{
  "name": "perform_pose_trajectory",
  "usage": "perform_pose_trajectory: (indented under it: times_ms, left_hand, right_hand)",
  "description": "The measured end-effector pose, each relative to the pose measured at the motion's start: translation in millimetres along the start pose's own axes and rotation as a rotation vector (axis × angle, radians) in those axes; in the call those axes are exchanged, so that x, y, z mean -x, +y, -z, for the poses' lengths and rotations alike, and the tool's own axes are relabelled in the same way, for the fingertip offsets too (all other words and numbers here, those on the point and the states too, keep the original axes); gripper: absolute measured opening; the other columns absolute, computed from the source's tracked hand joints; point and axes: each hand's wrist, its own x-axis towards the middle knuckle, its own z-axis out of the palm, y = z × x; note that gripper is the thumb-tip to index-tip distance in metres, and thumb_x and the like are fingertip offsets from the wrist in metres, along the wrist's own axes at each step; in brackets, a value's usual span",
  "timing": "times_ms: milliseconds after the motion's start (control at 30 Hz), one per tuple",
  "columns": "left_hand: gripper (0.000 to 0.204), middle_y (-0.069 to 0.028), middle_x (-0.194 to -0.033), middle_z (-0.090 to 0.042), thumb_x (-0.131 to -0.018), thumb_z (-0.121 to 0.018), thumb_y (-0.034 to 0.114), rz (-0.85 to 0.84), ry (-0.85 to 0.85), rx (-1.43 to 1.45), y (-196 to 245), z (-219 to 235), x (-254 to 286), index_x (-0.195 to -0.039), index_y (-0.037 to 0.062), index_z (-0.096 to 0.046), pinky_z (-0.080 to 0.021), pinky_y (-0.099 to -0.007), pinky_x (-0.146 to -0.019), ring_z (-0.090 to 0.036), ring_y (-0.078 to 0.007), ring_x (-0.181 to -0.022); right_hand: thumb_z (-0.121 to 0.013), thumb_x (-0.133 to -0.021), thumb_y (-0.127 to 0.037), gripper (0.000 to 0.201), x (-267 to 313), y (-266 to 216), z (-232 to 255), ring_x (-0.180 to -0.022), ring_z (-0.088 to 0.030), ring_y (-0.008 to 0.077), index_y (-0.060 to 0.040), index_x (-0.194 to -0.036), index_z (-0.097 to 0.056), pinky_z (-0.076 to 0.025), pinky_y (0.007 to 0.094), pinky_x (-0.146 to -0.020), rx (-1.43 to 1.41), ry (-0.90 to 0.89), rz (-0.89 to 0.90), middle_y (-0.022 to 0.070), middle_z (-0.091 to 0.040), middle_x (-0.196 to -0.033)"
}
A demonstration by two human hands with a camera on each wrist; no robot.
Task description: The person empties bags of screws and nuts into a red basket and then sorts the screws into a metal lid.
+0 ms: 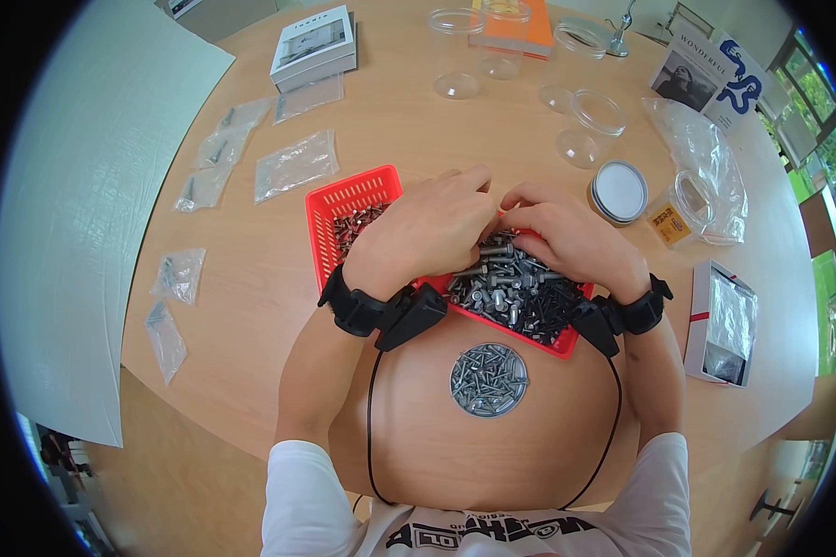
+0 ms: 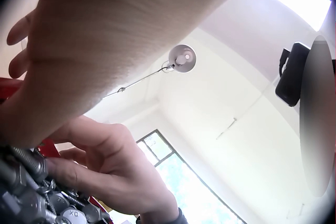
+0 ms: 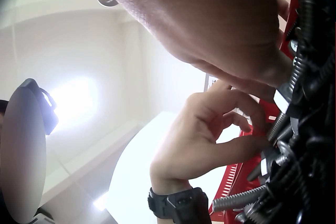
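Note:
In the head view, the left hand (image 1: 423,227) and right hand (image 1: 576,232) reach close together into a red basket (image 1: 567,350) of grey bolts (image 1: 502,290) and black screws (image 1: 541,314). The left hand's thumb and index finger bend toward a bolt in the right wrist view, where that hand (image 3: 202,134) shows beyond the right one (image 3: 226,29). From the left wrist, the right hand (image 2: 118,166) has bent fingers touching the bolts (image 2: 31,203), below the left hand (image 2: 100,40). Whether either hand pinches a bolt is hidden. Copper-coloured screws (image 1: 353,227) lie left of the left hand.
A round dish of screws (image 1: 489,379) sits near the body. Small plastic bags (image 1: 297,165) lie left; clear jars (image 1: 455,56) and books (image 1: 314,46) stand behind. On the right are a round tin (image 1: 620,193), a labelled tub (image 1: 678,218) and an open box (image 1: 721,325).

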Motion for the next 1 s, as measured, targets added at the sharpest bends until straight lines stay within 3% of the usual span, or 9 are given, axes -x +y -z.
perform_pose_trajectory:
  times_ms: [433,733,833,1000]
  left_hand:
    - [0.029,-0.0147,-0.114,-0.058,-0.067,-0.075,0.0,-0.021,0.028,-0.044,-7,-11,-2,-0.096,0.0023,-0.071,-0.051,-0.0405,-0.091,-0.059,-0.0336,-0.109]
    - [0.028,-0.013,-0.11,-0.059,-0.065,-0.077,-0.001,-0.048,0.079,-0.011,-8,-11,-3,-0.092,0.0013,-0.069,-0.051,-0.041,-0.09,-0.06,-0.0316,-0.108]
    - [0.027,-0.0128,-0.108,-0.059,-0.065,-0.077,-0.002,-0.027,0.053,-0.007,-7,-10,-4,-0.091,0.0016,-0.069,-0.051,-0.0407,-0.09,-0.06,-0.0315,-0.107]
    - [0.023,-0.0126,-0.109,-0.06,-0.068,-0.076,0.001,-0.03,0.05,-0.009,-8,-6,-3,-0.09,0.0026,-0.072,-0.051,-0.0395,-0.088,-0.06,-0.031,-0.108]
  right_hand:
    - [-0.066,-0.085,-0.006,0.018,1,-6,1,-0.103,-0.061,0.0363,-0.0032,-0.103,-0.069,-0.05,0.0446,-0.088,0.039,0.052,0.019,0.0137,-0.064,-0.104]
    - [-0.067,-0.083,-0.006,0.017,1,-9,4,-0.097,-0.061,0.0366,-0.0032,-0.1,-0.067,-0.05,0.045,-0.083,0.081,0.05,0.004,0.014,-0.062,-0.095]
    - [-0.065,-0.085,-0.004,0.015,1,-13,8,-0.098,-0.061,0.036,-0.0016,-0.099,-0.065,-0.05,0.0445,-0.083,0.116,-0.006,-0.039,0.014,-0.06,-0.098]
    - [-0.063,-0.087,-0.003,0.013,4,-12,-1,-0.1,-0.059,0.0357,0.0016,-0.099,-0.062,-0.05,0.0439,-0.085,0.082,0.076,0.013,0.0146,-0.056,-0.104]
